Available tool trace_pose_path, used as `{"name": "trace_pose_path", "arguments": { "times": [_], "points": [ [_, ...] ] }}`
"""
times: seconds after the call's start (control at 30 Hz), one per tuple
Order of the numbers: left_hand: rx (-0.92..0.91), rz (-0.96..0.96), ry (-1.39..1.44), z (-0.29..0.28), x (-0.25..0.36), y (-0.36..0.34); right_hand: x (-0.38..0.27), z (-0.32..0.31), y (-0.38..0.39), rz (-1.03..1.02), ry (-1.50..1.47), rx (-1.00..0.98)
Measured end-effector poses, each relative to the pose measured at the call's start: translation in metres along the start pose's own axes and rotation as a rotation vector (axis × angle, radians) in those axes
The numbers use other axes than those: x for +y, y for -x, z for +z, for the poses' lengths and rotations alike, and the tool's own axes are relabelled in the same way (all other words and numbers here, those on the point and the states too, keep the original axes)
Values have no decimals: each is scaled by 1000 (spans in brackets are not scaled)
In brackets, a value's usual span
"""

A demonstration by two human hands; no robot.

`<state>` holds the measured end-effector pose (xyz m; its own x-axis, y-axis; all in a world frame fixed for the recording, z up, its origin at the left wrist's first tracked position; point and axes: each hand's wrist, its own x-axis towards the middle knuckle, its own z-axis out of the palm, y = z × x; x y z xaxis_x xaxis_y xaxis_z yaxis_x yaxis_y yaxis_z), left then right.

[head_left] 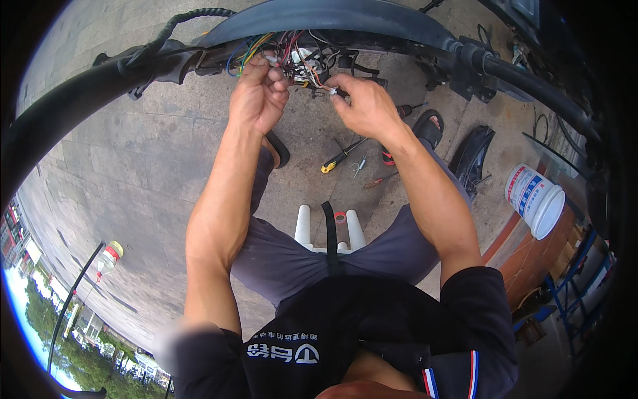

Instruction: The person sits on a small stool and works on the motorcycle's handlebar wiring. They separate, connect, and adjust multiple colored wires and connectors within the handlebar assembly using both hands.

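Coloured wires (302,64) hang in a tangle below the curved dark front panel (332,16) of a handlebar vehicle. My left hand (258,96) is raised among them at the left side, its fingers closed in a pinch by a small white connector (271,60) and thin yellow, green and blue wires. At the right side of the bundle, my right hand (365,106) pinches a small black-and-white connector (335,92) with pinkish wires running up from it. Black handlebar ends extend on both sides, the left bar (73,100) and the right bar (538,83).
On the paved ground between my feet lie a yellow-handled screwdriver (330,163) and red-handled pliers (377,181). A white stool (303,225) is under me, near a red tape roll (340,217). Farther right are a black plastic part (470,154) and a white bucket (546,209).
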<state>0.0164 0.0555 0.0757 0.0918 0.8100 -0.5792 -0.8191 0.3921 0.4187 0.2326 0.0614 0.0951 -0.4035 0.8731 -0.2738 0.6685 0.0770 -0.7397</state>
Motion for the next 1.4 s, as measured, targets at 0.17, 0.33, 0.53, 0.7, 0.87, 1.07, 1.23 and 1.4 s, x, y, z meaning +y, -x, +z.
{"name": "trace_pose_path", "arguments": {
  "times": [0.17, 0.33, 0.53, 0.7, 0.87, 1.07, 1.23, 1.4],
  "points": [
    [18, 17, -147, 0, 0, 1, 1, 3, -1, -21, 15, -14],
    [25, 8, -209, -1, 2, 2, 1, 7, -3, -55, -26, -37],
    [65, -32, -124, -2, 1, -1, -3, 9, -2, -27, -53, -67],
    [-91, -129, 58, -6, 9, -4, 0, 5, -1, -6, -32, -56],
    [-170, -206, 98, -10, 15, -8, 2, 7, 2, -73, -28, 23],
    [-180, -232, 131, -12, 19, -8, 0, 1, 3, -12, -53, -34],
    [-88, -156, -26, -10, 19, -7, 2, 4, 2, -31, -14, -13],
    [-25, -92, -57, -8, 11, -6, 5, 6, 3, -55, -35, -8]
  ]
}}
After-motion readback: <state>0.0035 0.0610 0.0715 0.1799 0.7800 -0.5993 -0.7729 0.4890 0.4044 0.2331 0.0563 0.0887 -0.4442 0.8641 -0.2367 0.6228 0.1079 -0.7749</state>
